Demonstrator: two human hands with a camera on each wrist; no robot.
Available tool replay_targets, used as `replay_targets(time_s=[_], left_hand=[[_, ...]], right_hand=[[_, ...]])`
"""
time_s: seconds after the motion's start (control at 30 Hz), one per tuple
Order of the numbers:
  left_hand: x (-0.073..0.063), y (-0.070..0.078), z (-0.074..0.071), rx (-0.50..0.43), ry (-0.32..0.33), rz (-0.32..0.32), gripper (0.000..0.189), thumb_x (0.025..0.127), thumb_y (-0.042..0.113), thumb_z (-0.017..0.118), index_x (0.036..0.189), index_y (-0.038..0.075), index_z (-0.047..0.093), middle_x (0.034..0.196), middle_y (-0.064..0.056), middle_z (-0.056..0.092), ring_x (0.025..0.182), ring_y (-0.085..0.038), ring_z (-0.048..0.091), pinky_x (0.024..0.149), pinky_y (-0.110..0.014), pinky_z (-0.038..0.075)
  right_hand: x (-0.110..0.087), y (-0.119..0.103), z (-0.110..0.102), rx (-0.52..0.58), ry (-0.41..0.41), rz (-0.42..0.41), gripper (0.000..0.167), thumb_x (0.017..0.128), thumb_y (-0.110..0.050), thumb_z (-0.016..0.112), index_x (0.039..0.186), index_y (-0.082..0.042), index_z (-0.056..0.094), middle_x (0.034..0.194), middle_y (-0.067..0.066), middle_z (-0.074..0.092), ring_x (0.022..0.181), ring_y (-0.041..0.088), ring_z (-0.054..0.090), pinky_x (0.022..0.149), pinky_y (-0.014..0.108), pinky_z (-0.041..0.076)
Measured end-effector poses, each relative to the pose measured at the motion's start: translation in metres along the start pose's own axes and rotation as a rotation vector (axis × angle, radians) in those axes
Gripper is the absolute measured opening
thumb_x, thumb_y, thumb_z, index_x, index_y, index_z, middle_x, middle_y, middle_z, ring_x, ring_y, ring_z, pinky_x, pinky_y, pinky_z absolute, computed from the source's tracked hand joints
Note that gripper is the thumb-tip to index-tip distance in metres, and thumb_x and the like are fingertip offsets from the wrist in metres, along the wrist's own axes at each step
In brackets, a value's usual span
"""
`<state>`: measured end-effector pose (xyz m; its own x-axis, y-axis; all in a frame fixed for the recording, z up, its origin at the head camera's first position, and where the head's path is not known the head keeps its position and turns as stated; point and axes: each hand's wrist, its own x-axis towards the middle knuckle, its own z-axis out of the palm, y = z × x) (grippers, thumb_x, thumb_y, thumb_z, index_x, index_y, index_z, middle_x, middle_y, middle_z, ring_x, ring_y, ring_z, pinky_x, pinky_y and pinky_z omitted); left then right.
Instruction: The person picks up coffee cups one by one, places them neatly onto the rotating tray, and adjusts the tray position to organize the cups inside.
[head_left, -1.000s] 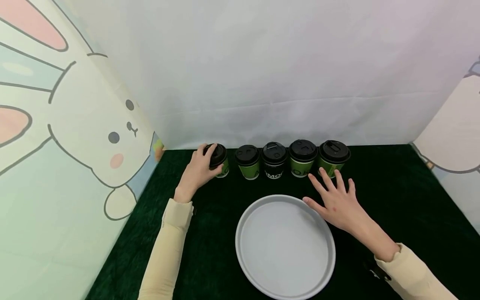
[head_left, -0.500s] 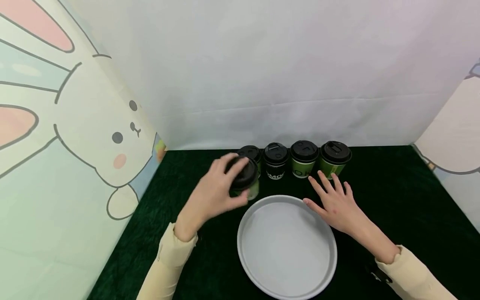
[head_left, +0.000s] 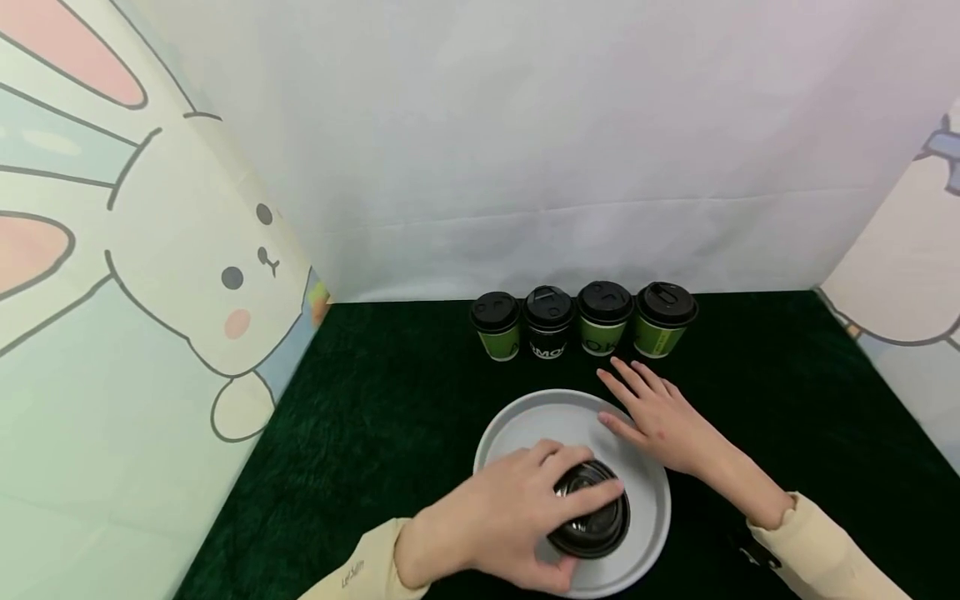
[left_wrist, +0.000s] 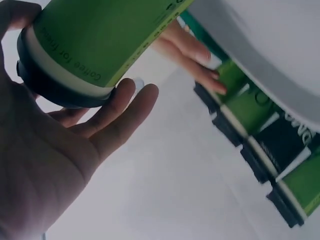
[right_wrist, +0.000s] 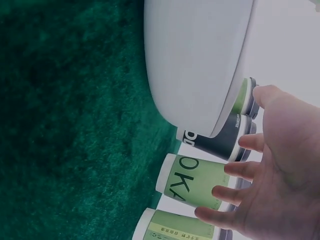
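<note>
My left hand (head_left: pixel 517 508) grips a green paper coffee cup (left_wrist: pixel 100 40) by its black lid (head_left: pixel 596 521), over the front right part of a round pale grey tray (head_left: pixel 510 425). In the left wrist view the fingers wrap the lid's rim, and the cup's wall reads "Coffee for friend". From above, the lid and hand hide the cup's body. My right hand (head_left: pixel 667 425) is spread with loose fingers over the tray's upper right rim, holding nothing. In the right wrist view its fingers (right_wrist: pixel 220 217) overlap the standing cups.
Several lidded cups stand in a row behind the tray: a green cup (head_left: pixel 500 342), a black cup (head_left: pixel 548 340), a green cup (head_left: pixel 602 336) and another green cup (head_left: pixel 657 336) at the right. Dark green cloth (head_left: pixel 375 400) covers the table; a white curtain (head_left: pixel 525 167) hangs behind.
My left hand has taken the leftmost cup from the row and carried it right and toward me, over the tray. My right hand has shifted slightly left and nearer.
</note>
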<state>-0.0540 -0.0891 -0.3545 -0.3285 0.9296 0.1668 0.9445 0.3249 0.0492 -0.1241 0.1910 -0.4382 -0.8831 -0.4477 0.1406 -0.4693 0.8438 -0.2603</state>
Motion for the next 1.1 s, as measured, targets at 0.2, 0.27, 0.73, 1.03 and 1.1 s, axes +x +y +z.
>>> replay_targets(time_s=[0.2,0.27,0.73,1.03,1.1], left_hand=[[-0.003,0.012,0.013,0.042,-0.087,0.021,0.081,0.093,0.055,0.059,0.161,0.033,0.021,0.149,-0.004,0.037,0.119,-0.017,0.05,0.099,-0.029,0.049],[-0.004,0.014,0.016,0.065,-0.104,0.018,0.083,0.092,0.057,0.06,0.161,0.034,0.021,0.147,-0.004,0.038,0.118,-0.017,0.05,0.097,-0.029,0.05],[-0.005,0.019,0.016,0.008,-0.224,0.029,0.085,0.092,0.07,0.052,0.161,0.034,0.018,0.152,-0.001,0.037,0.124,-0.013,0.048,0.102,-0.026,0.046],[-0.007,0.017,0.018,-0.019,-0.219,-0.002,0.087,0.092,0.072,0.05,0.161,0.034,0.014,0.151,0.0,0.036,0.119,-0.012,0.048,0.096,-0.026,0.05],[-0.008,0.016,0.018,-0.005,-0.21,-0.012,0.088,0.092,0.073,0.048,0.162,0.034,0.011,0.15,0.0,0.036,0.123,-0.013,0.046,0.097,-0.03,0.05]], right_hand=[[0.0,-0.002,0.004,-0.003,0.002,-0.008,0.068,0.103,-0.053,0.049,0.157,-0.014,0.036,0.163,0.019,0.026,0.145,0.048,0.027,0.106,0.069,0.033],[0.0,-0.002,0.005,-0.001,-0.001,-0.01,0.068,0.103,-0.054,0.048,0.157,-0.014,0.036,0.163,0.019,0.027,0.145,0.047,0.028,0.105,0.068,0.033],[-0.001,-0.004,0.009,0.019,-0.006,-0.029,0.067,0.103,-0.053,0.049,0.157,-0.014,0.037,0.161,0.018,0.03,0.142,0.047,0.034,0.104,0.068,0.036],[-0.002,-0.006,0.014,0.038,-0.023,-0.029,0.066,0.103,-0.054,0.047,0.157,-0.016,0.037,0.162,0.016,0.03,0.141,0.047,0.036,0.103,0.068,0.036],[-0.003,-0.007,0.014,0.043,-0.026,-0.035,0.066,0.103,-0.053,0.048,0.157,-0.016,0.038,0.162,0.016,0.03,0.141,0.047,0.036,0.103,0.068,0.036]])
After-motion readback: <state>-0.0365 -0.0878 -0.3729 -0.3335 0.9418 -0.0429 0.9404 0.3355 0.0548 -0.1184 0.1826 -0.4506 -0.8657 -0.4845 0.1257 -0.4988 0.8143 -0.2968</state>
